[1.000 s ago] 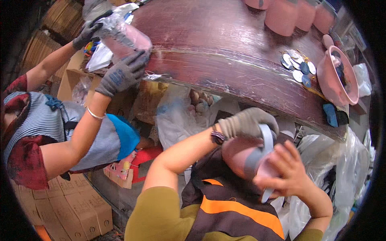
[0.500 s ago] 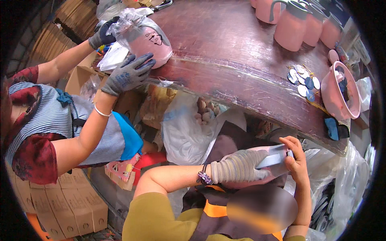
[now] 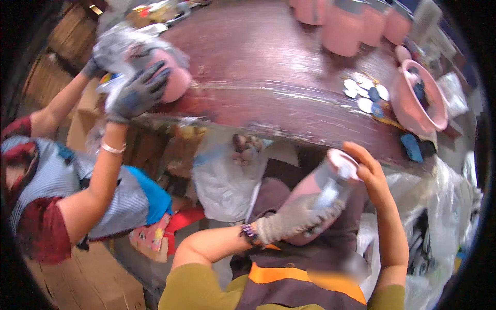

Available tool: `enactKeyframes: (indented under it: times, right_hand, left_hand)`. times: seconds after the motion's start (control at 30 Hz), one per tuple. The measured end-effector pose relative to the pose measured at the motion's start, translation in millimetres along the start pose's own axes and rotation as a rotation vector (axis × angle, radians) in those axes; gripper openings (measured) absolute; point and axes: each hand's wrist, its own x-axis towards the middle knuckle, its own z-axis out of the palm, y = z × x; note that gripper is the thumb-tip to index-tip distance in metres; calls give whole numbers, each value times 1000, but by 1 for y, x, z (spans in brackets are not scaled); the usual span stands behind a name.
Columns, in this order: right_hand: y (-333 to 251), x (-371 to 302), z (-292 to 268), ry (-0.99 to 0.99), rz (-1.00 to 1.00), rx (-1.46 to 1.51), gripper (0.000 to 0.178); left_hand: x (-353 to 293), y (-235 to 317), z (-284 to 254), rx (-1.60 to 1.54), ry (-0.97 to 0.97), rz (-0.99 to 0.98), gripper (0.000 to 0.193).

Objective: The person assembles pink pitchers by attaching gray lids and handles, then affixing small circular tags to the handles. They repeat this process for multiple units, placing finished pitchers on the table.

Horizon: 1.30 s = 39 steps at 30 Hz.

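My left hand (image 3: 299, 221), in a grey knitted glove, is closed round the pale grey handle (image 3: 329, 195) of a pink jug (image 3: 306, 189) with a grey collar. The jug lies tilted over my lap, its top up and to the right. Bare, my right hand (image 3: 369, 168) curls its fingers at the edge of the round pink lid (image 3: 343, 161) at the jug's top. Motion blurs the fingertips, and the thumb is hard to make out.
At the left a co-worker's gloved hand (image 3: 138, 94) steadies a plastic-wrapped pink jug (image 3: 178, 82) on the dark red table (image 3: 248, 67). Several pink jugs (image 3: 341, 31) stand at the back right, near round tags (image 3: 366, 92) and a pink basin (image 3: 419, 116). Plastic bags (image 3: 442, 206) hang at right.
The jug in my hands has tipped more upright, and its pink lid now shows. My right hand has moved up slightly. The whole view has shifted, and the co-worker's wrapped jug appears further left.
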Motion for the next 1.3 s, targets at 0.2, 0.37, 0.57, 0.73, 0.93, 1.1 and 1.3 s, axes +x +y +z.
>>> enactKeyframes:
  times: [0.2,0.37,0.57,0.73,0.93,1.1,1.3]
  right_hand:
    - [29,31,-34,516,41,-411,20]
    - [43,77,-75,666,-164,-1016,27]
    - [68,106,-103,652,-111,-1418,25]
    - [74,88,-143,734,-253,-1403,26]
    - [5,6,-32,343,-68,-402,13]
    - [-1,-42,61,37,215,-469,5]
    - [-4,-47,70,144,151,-349,12]
  left_hand:
    - [-3,7,2,-289,251,-91,36]
    - [10,14,4,-248,251,-52,39]
    - [13,-10,-8,-318,194,34,43]
    - [15,-15,-17,-434,126,131,49]
    - [12,-33,-24,-256,479,227,29]
    - [9,-21,-31,570,545,491,29]
    - [5,-38,-34,541,638,537,18]
